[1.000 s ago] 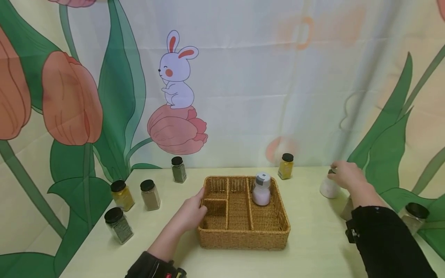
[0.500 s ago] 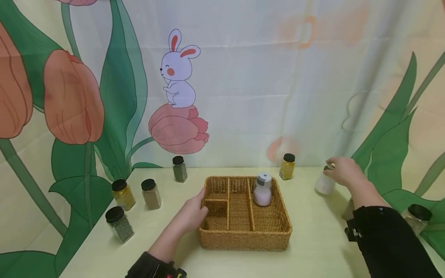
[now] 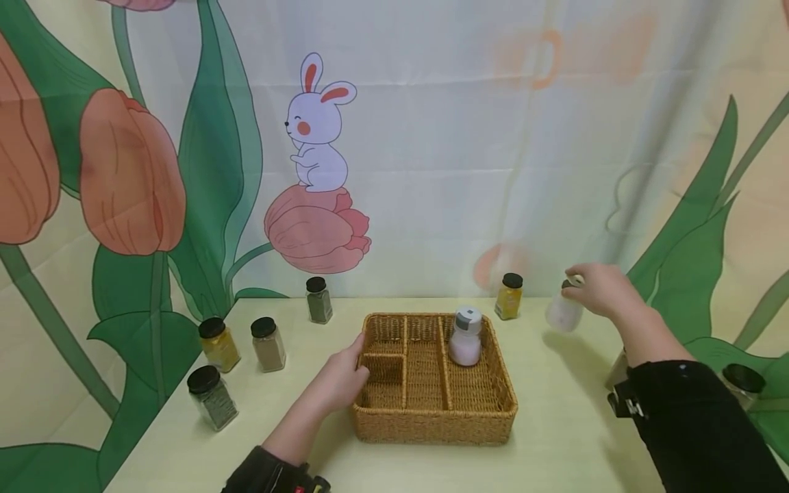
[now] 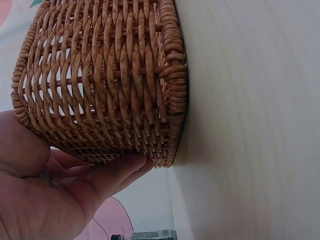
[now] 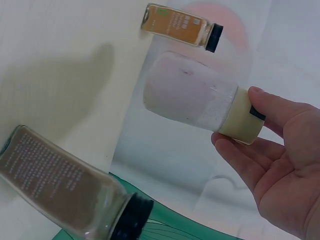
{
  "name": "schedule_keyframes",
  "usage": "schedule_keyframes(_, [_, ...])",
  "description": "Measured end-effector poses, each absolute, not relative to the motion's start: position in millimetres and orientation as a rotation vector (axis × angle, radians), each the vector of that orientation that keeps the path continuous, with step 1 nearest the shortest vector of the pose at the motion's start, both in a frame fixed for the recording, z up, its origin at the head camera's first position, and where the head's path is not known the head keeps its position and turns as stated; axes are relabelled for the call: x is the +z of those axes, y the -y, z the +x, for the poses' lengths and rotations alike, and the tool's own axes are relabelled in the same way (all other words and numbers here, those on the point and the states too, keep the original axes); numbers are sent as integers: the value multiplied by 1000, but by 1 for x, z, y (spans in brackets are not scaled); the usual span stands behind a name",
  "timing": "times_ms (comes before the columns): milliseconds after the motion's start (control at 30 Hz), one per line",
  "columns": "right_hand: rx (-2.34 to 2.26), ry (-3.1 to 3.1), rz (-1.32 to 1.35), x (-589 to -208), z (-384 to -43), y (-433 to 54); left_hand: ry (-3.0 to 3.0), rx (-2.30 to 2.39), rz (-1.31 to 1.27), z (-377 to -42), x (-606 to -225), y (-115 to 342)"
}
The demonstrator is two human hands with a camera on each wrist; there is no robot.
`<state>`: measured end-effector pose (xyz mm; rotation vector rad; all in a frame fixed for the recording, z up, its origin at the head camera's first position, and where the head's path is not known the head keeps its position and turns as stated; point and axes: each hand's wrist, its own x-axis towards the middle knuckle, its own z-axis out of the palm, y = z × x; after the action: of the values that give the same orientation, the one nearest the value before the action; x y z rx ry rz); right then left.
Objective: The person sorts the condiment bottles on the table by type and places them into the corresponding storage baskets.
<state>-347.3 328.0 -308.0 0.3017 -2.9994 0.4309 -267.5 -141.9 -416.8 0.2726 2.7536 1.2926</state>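
Note:
My left hand [image 3: 342,378] holds the left wall of a divided wicker basket [image 3: 431,424]. In the left wrist view its fingers [image 4: 112,172] lie along the woven outer side, and the thumb is at the rim. My right hand [image 3: 607,291] grips a shaker jar [image 3: 564,313] by its lid, raised off the table at the right. Seen from the right wrist, the jar [image 5: 187,92] has a clear body with white contents and a pale yellow lid [image 5: 242,117], pinched between thumb and fingers. A similar shaker with a grey-and-white lid [image 3: 465,339] stands in the basket's right compartment.
Left of the basket stand several black-lidded spice jars, among them a yellow one [image 3: 219,346] and a tan one [image 3: 268,346]. A yellow jar [image 3: 509,298] is behind the basket's right corner. Another jar [image 3: 742,383] stands far right; my right forearm partly covers a brownish jar [image 5: 65,185].
My right hand has lifted the shaker jar off the table and carried it left, toward the basket. The left hand has stayed on the basket's wall.

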Motion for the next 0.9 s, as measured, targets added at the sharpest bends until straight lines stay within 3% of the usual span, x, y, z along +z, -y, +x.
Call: schedule_keyframes(900, [436, 2943, 359, -283, -330, -311, -2748, 1302, 272, -266, -417, 143])
